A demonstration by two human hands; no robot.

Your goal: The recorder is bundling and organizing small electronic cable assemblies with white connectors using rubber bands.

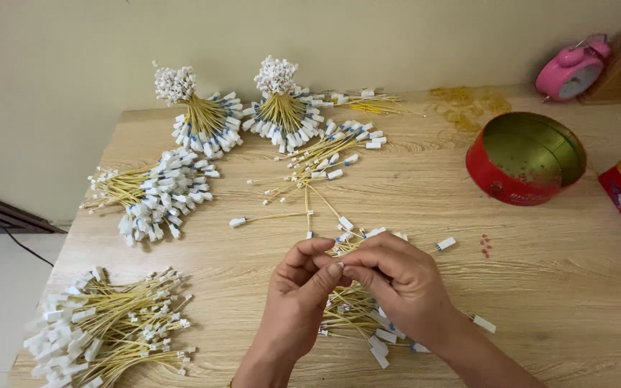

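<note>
Head view: both hands meet over the wooden table [540, 287].
Left hand [297, 287]: fingertips pinching a yellow wire [339, 253].
Right hand [397, 276]: pinching the same wire.
Wire pile [353, 316]: beneath the hands.

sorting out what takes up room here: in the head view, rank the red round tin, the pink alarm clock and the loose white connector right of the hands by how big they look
1. red round tin, largest by far
2. pink alarm clock, though it sits farther back, so this is unsure
3. loose white connector, smallest
</note>
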